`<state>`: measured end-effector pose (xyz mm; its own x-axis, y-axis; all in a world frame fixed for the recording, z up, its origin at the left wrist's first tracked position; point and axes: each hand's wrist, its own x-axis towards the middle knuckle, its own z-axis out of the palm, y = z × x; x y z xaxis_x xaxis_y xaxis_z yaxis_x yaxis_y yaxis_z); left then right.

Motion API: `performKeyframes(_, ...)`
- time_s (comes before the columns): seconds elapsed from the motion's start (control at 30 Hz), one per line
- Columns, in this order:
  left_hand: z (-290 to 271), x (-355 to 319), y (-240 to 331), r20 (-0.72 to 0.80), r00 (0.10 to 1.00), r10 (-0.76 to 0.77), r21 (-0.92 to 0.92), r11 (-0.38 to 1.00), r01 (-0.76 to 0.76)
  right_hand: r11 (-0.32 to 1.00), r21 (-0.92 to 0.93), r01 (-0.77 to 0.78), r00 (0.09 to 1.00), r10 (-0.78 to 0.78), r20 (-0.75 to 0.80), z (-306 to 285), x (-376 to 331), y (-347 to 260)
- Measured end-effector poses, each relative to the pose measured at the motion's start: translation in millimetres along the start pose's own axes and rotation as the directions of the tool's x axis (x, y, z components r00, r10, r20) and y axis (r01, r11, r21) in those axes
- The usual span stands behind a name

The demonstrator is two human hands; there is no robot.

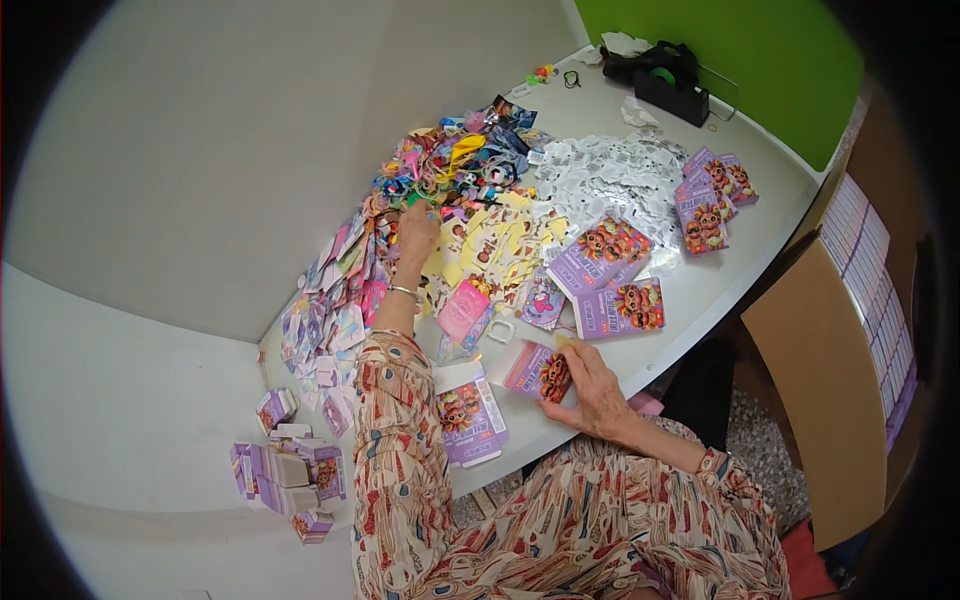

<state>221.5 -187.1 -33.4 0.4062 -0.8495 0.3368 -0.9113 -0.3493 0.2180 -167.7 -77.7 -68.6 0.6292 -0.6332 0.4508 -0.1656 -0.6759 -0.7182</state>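
My right hand (pixel 597 398) grips a small purple carton (pixel 541 374) near the table's front edge. The carton's end flap stands open on its left side, and a yellow scrap shows by my fingertips. My left hand (pixel 418 236) reaches into a heap of small colourful trinkets (pixel 465 155). Its fingers are drawn together at the heap's edge, and what they hold is hidden. Beside that hand lie yellow printed cards (pixel 490 245) and a pile of shiny pastel packets (pixel 340 280). A pink card (pixel 463 313) rests between my hands.
Silvery-white packets (pixel 610 185) are heaped at the back. Flat purple cartons (pixel 602 258) lie on the right, another (pixel 470 415) in front. Made-up boxes (pixel 285 475) cluster at lower left. A black tape dispenser (pixel 672 95) stands far back. An open cardboard box (pixel 835 390) is on my right.
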Motion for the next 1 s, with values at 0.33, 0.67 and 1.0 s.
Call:
performKeyframes(0.33,12.0,0.0,-5.3,-0.083,0.985,0.150,-0.015,0.988,-0.152,1.000,-0.005,0.015,1.000,-0.015,-0.006,-0.4,-1.0,-0.8)
performKeyframes(0.67,-12.6,-3.4,-6.3,-0.100,0.994,0.037,-0.146,0.988,-0.052,1.000,0.002,0.000,1.000,0.000,0.000,-0.2,-1.9,-0.6)
performKeyframes(1.0,-113.3,-66.3,37.0,0.358,0.933,-0.041,-0.886,0.300,0.353,0.998,-0.040,-0.042,0.999,0.042,-0.010,1.7,7.1,-2.7)
